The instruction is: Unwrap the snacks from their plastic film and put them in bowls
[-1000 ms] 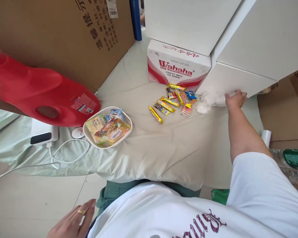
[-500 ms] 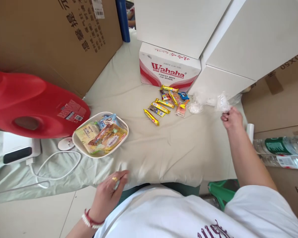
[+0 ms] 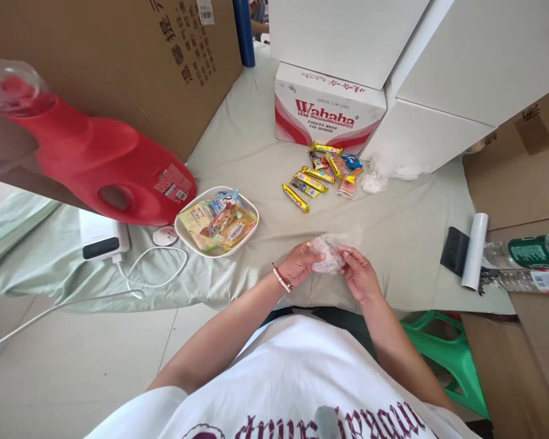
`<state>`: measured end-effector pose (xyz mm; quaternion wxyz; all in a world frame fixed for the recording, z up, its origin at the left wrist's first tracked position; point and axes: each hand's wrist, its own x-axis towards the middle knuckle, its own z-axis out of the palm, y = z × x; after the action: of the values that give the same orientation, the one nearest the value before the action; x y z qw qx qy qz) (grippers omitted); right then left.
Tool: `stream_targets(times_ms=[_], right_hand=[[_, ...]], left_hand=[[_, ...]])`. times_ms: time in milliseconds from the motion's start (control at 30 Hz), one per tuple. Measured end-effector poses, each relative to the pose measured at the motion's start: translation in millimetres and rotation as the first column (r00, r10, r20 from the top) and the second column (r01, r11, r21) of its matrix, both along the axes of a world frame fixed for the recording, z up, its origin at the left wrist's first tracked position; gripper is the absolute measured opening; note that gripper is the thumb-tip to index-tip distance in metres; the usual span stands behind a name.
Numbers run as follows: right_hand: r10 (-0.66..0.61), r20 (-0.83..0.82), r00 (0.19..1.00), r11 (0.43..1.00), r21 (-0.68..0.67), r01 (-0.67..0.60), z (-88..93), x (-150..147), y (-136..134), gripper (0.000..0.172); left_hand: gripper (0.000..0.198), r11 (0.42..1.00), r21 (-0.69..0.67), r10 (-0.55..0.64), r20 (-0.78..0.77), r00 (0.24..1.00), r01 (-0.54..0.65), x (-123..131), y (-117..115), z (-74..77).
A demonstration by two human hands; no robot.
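Note:
A crumpled clear plastic cover [image 3: 327, 255], thin and see-through, is held between both hands above the front of the cloth. My left hand [image 3: 301, 263], with a beaded bracelet at the wrist, grips its left side. My right hand [image 3: 359, 273] pinches the right side between thumb and fingers. Left of the hands stands a white bowl [image 3: 255, 228] with several packaged snacks [image 3: 224, 222] inside. Beyond them, small wrapped snacks [image 3: 318, 177], mostly in yellow wrappers, lie in a loose group. More crumpled clear plastic [image 3: 377, 177] rests to their right.
A red detergent jug [image 3: 137, 183] and a white power bank [image 3: 103, 235] with a cable are on the left. At the back stands a Wahaha box [image 3: 327, 110] below white boxes. A white roll [image 3: 474, 253] and bottles [image 3: 526, 251] are at right, a green stool [image 3: 457, 353] below.
My right hand has brought a piece of clear plastic from the right side to the middle. My left hand has come up from the table's front edge and taken hold of it too.

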<state>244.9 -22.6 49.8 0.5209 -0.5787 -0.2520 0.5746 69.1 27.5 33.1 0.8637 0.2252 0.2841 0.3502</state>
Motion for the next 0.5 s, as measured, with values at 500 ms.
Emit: stream_targets(times_ms=[500], right_hand=[[-0.124,0.043,0.991,0.965,0.238,0.111,38.9,19.3,-4.7,0.022]], left_hand=[[0.041,0.943,0.208,0.307,-0.235,0.922,-0.261,-44.7,15.0,6.3]])
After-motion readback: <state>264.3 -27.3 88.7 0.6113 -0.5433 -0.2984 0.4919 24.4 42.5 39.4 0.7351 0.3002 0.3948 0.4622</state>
